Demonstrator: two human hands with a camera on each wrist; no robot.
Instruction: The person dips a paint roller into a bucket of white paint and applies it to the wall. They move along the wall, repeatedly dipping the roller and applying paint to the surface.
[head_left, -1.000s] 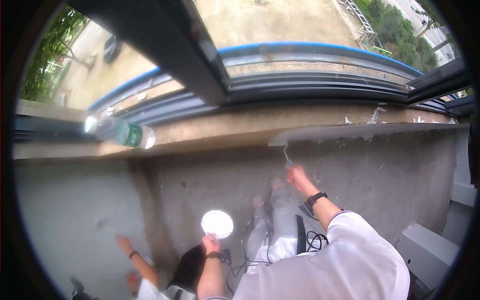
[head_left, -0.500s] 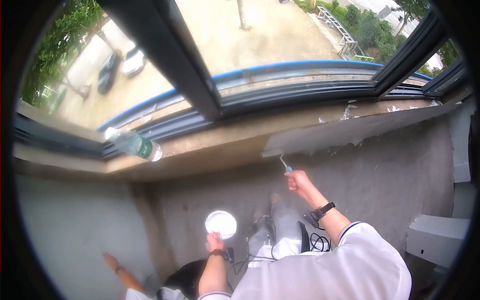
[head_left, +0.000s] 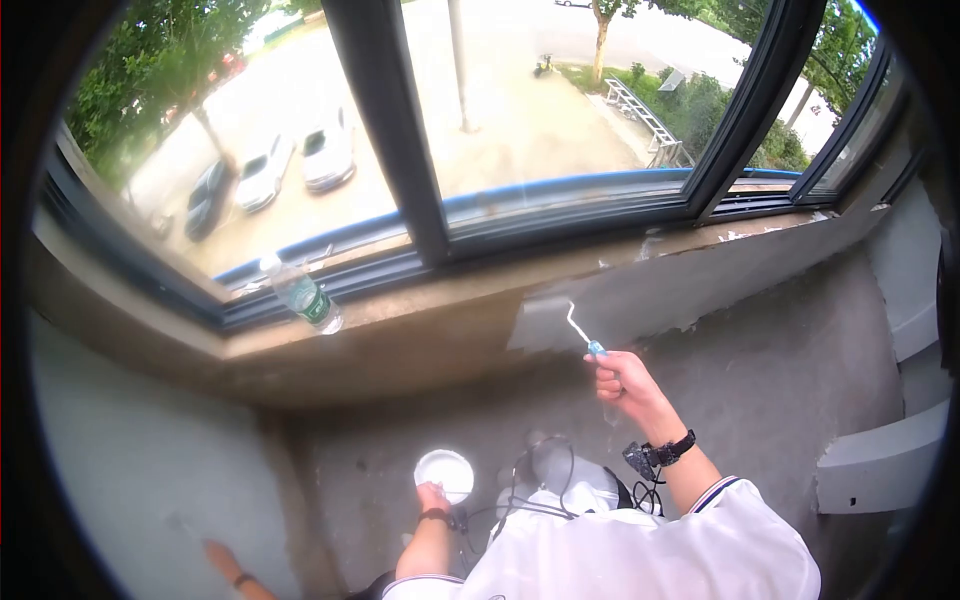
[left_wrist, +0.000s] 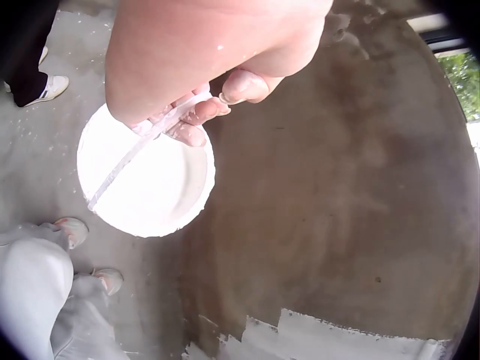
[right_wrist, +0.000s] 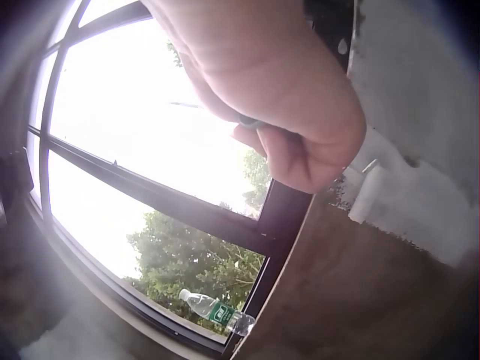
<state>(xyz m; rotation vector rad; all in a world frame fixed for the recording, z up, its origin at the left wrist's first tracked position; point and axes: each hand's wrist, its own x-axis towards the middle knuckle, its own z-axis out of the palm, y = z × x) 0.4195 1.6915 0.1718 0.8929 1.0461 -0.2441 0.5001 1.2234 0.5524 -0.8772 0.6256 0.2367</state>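
My right hand grips the blue handle of a small paint roller with a bent white wire frame. Its white roller sleeve lies on the wall below the window sill, on fresh pale paint. Left of the paint, the wall is brown and bare. Low beside my legs, my left hand holds a white bucket by its flat strip handle. The fingers curl under the strip, and white paint is inside the bucket.
A plastic bottle with a green label leans at the window on the sill. Dark window frames rise above. Another person's hand is near the left wall. Black cables hang over my lap. A white boxy ledge juts out at right.
The head view has tilted upward, showing more outside. The roller has gone up the wall from the paint's lower edge towards the sill. My left hand keeps holding the bucket.
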